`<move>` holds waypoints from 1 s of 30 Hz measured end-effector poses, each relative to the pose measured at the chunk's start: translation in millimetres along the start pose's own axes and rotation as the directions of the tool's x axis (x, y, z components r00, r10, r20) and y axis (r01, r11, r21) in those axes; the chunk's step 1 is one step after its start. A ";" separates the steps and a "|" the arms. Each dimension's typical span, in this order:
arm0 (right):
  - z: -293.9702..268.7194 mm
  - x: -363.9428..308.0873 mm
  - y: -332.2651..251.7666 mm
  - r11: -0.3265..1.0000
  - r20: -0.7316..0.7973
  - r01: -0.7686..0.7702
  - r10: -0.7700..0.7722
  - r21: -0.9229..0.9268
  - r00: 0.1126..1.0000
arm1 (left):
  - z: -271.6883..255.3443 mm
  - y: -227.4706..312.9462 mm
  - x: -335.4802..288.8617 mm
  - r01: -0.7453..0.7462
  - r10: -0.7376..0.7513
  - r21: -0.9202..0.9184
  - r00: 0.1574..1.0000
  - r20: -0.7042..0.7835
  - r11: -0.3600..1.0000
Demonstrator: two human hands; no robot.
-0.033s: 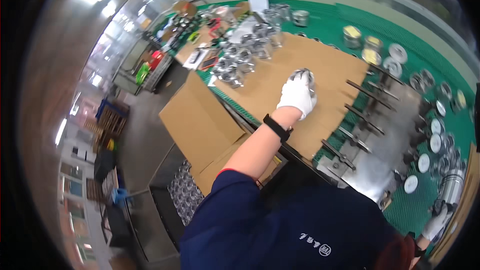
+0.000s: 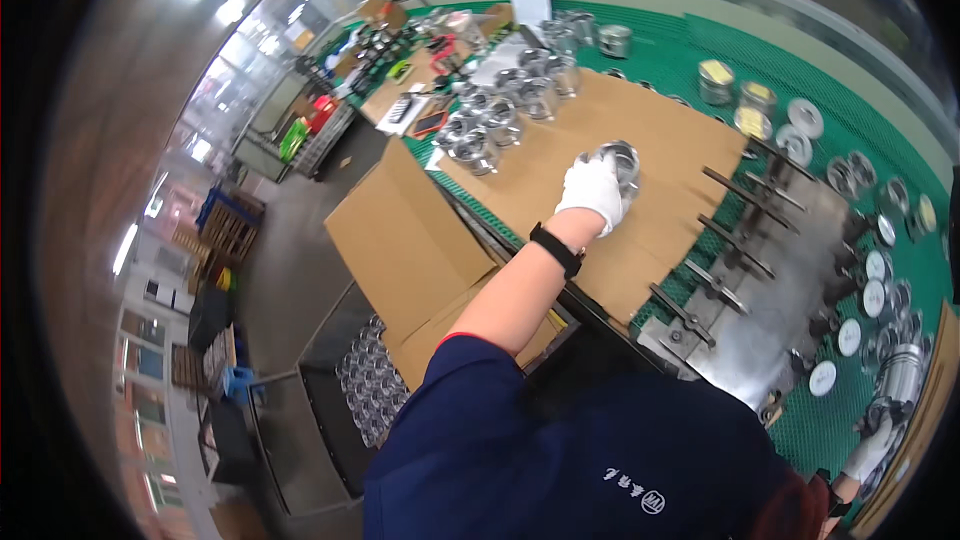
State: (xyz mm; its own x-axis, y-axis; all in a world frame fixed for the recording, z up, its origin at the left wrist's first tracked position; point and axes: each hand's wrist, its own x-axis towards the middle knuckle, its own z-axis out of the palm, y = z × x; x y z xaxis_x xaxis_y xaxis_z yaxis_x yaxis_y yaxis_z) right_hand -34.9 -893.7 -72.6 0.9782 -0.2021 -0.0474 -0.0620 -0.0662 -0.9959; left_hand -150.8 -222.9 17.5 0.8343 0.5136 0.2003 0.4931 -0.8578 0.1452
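Left of the cardboard sheet (image 2: 665, 135), which lies on the green-covered desk (image 2: 665, 40), we see one open cardboard box (image 2: 405, 240). Along the sheet's left edge stand clustered metal cups (image 2: 503, 122), too overlapped for us to count. Over the sheet's middle, our white-gloved left hand (image 2: 592, 188) has its grip clamped on the left side of one silvery cup (image 2: 629, 170), round and shiny. Below the sheet, our navy shirt (image 2: 560, 430) bears one round white emblem beside a few white characters. Beyond the sheet's upper right corner stand three yellow-topped tins (image 2: 715, 88). Well right of the sheet, our gloved right hand (image 2: 868, 452) is beside a metal cylinder (image 2: 902, 372); that grip is too blurred for us to tell.
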 end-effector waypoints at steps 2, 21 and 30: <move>1.8 36.4 20.0 0.988 0.094 -0.140 0.147 -0.069 0.985 | -1.5 -19.6 7.5 0.051 -0.103 0.205 0.962 0.252 0.977; 92.7 90.9 56.3 0.988 0.156 -0.107 0.090 0.108 0.984 | -35.0 -24.7 -53.5 0.163 -0.132 -0.097 0.955 0.264 0.982; 177.3 -88.1 -118.1 0.939 0.801 0.318 -0.091 -0.129 0.592 | -91.1 96.1 -99.8 0.473 0.420 -0.839 0.726 0.544 0.269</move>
State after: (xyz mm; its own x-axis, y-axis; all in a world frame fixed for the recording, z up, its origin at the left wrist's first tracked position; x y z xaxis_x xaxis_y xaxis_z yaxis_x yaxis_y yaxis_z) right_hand -78.7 -694.9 35.5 0.7434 0.6688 0.0006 0.2275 -0.2521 -0.9406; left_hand -209.1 -354.6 99.8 0.9471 0.0006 -0.3210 0.3208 0.0315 0.9466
